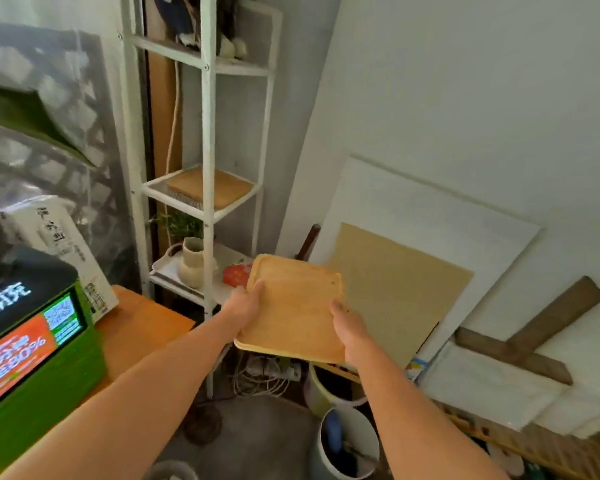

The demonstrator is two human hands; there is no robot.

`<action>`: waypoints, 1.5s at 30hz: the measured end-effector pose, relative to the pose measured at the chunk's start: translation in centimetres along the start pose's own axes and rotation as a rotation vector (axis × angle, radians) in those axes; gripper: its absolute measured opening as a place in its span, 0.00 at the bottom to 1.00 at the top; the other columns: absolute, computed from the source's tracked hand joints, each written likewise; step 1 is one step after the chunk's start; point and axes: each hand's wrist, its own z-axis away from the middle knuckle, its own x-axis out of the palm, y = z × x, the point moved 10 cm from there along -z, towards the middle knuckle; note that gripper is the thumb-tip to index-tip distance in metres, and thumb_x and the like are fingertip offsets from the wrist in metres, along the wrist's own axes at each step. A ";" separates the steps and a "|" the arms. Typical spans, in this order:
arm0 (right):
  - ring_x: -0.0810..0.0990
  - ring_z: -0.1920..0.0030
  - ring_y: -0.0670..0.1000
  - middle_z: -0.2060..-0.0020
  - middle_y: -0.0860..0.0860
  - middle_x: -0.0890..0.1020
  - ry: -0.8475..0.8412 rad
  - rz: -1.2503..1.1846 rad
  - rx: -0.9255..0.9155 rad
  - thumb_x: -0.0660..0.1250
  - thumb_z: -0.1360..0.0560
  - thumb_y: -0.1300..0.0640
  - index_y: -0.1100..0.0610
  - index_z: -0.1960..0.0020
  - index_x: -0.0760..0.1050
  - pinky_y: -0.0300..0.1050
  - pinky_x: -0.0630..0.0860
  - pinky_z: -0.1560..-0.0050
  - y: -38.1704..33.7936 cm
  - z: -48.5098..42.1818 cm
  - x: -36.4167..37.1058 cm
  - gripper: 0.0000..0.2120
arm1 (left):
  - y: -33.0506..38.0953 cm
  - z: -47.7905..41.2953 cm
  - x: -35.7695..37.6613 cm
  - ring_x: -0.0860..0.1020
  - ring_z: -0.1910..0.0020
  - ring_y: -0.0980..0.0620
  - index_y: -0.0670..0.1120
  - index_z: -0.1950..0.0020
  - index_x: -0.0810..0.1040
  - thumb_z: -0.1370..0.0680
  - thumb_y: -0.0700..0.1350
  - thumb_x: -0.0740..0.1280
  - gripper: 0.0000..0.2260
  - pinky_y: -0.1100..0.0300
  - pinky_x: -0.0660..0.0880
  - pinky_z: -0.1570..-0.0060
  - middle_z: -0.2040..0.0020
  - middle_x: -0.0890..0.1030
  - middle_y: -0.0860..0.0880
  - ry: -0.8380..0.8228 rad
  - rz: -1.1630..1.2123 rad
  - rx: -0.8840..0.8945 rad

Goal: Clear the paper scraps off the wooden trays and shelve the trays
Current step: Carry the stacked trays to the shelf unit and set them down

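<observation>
A light wooden tray (pixel 293 306) hangs in the air in front of the white metal shelf unit (pixel 207 133), tilted slightly, with no scraps visible on it. My left hand (pixel 245 301) grips its left edge, thumb on top. My right hand (pixel 349 325) grips its right edge. A second wooden tray (pixel 222 187) lies flat on the shelf's middle level, above and to the left of the held one.
The lower shelf holds a beige vase (pixel 192 261) with a small plant and a red packet (pixel 236 273). A green machine with a screen (pixel 32 341) sits on an orange table (pixel 142 327) at left. White bins (pixel 347 441) and cables lie on the floor below. Boards (pixel 413 258) lean on the right wall.
</observation>
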 end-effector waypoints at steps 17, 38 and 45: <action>0.73 0.33 0.61 0.30 0.60 0.72 -0.330 0.175 -0.278 0.59 0.19 0.43 0.62 0.25 0.63 0.60 0.68 0.31 -30.1 -24.9 12.3 0.30 | 14.2 -21.6 -9.0 0.73 0.39 0.41 0.39 0.28 0.66 0.20 0.61 0.55 0.30 0.49 0.70 0.42 0.34 0.73 0.40 0.461 0.230 -0.043; 0.75 0.37 0.61 0.35 0.61 0.76 -0.703 0.653 -0.492 0.60 0.20 0.46 0.64 0.30 0.70 0.57 0.71 0.35 -44.0 -35.6 36.7 0.27 | 14.1 -29.7 -19.3 0.70 0.66 0.55 0.45 0.50 0.67 0.19 0.46 0.60 0.06 0.62 0.65 0.72 0.62 0.71 0.50 1.005 0.455 -0.298; 0.73 0.35 0.61 0.32 0.61 0.73 -0.699 0.694 -0.512 0.61 0.20 0.48 0.64 0.27 0.65 0.50 0.70 0.44 -44.1 -35.9 39.0 0.27 | 12.7 -30.3 -19.6 0.72 0.63 0.52 0.44 0.55 0.69 0.19 0.47 0.61 0.09 0.60 0.70 0.64 0.62 0.70 0.49 1.061 0.396 -0.388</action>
